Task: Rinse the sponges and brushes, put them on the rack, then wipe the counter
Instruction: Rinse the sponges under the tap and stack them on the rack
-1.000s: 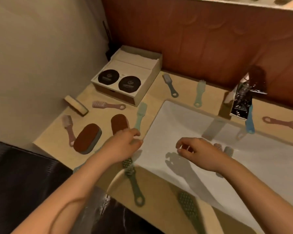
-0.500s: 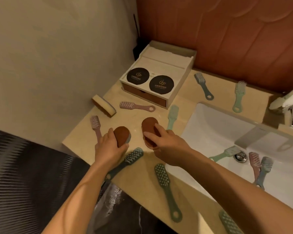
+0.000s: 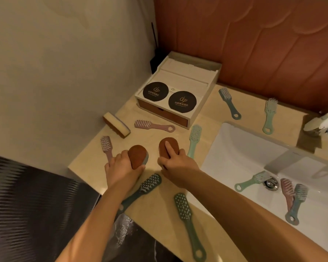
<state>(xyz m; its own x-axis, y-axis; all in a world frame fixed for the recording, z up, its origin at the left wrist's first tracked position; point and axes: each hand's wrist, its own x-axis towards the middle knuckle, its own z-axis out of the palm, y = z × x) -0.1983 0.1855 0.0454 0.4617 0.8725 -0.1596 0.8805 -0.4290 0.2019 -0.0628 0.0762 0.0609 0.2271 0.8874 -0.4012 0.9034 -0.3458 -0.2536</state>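
Head view: beige counter (image 3: 206,114), pale wall (image 3: 64,63) left, reddish panel (image 3: 263,44) far, white sink (image 3: 244,148) right holding 3 brushes (image 3: 254,179). Near the counter's front, left hand (image 3: 121,168) grasps 1 brown sponge (image 3: 137,156); right hand (image 3: 177,167) grasps the other sponge (image 3: 170,145) beside it.

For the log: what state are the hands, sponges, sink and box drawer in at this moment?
Left hand: grips left brown sponge, which is tilted.
Right hand: grips right brown sponge, index finger on top.
Yellow sponge: untouched on the counter.
Sink: holds three brushes.
Box drawer: shut.
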